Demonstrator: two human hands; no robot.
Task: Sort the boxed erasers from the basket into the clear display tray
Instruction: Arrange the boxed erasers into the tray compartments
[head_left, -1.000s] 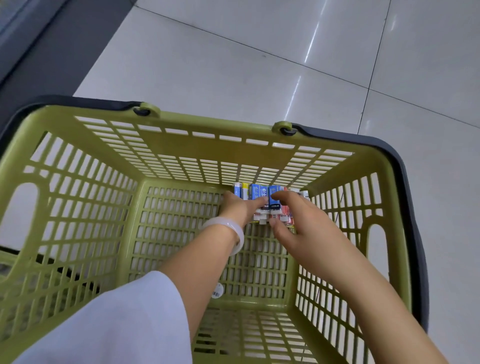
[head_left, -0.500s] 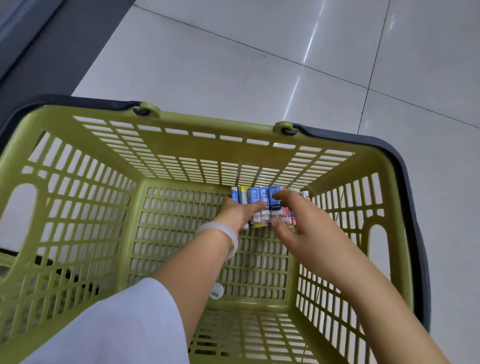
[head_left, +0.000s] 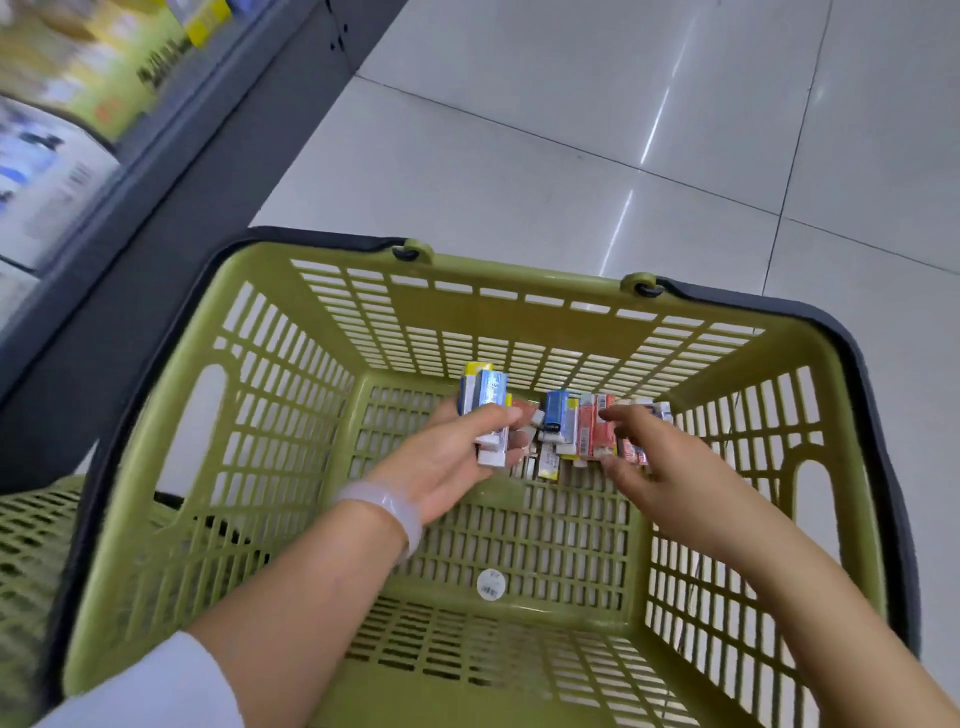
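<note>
A green plastic basket (head_left: 291, 415) stands on the floor below me. In its far right corner lies a row of boxed erasers (head_left: 563, 428) in blue, yellow and red sleeves. My left hand (head_left: 457, 457) holds a small stack of blue and yellow boxed erasers (head_left: 485, 410), lifted a little above the basket floor, thumb on top. My right hand (head_left: 649, 462) pinches the red boxed erasers (head_left: 602, 431) at the right end of the row between thumb and forefinger. The clear display tray is not in view.
A dark grey shelf unit (head_left: 171, 171) with blurred packaged goods runs along the left. A second green basket (head_left: 31, 540) peeks out at the lower left. White glossy floor tiles (head_left: 571, 130) lie beyond. A round barcode sticker (head_left: 491, 583) sits on the basket floor.
The view has swung left, bringing the shelf in. My left hand has lifted a small stack of erasers away from the row; my right hand has shifted right onto the red ones.
</note>
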